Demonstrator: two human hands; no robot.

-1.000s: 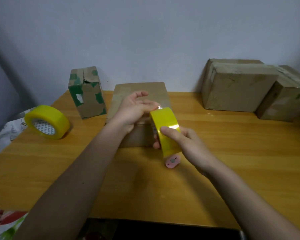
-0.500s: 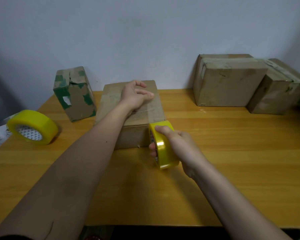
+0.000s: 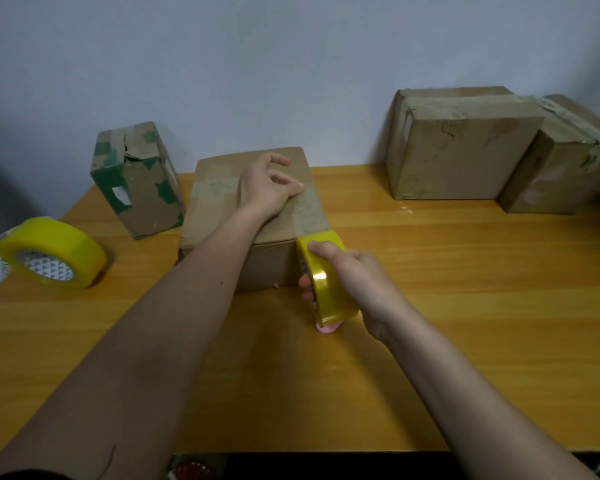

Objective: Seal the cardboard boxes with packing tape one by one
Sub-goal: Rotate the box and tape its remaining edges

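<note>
A flat brown cardboard box sits in the middle of the wooden table. My left hand rests on its top and presses a clear strip of tape down with the thumb. The strip runs along the top's right side to the front edge. There my right hand grips a yellow tape roll held upright against the box's front right corner. A small pink object peeks out under the roll.
A second yellow tape roll lies at the left edge. A tall box with green patches stands behind it. Two larger taped boxes stand against the wall at the back right.
My right hand has pulled the roll down from above the box top to its front right corner, drawing tape along the top. My left hand moved back onto the top, pressing the tape.
</note>
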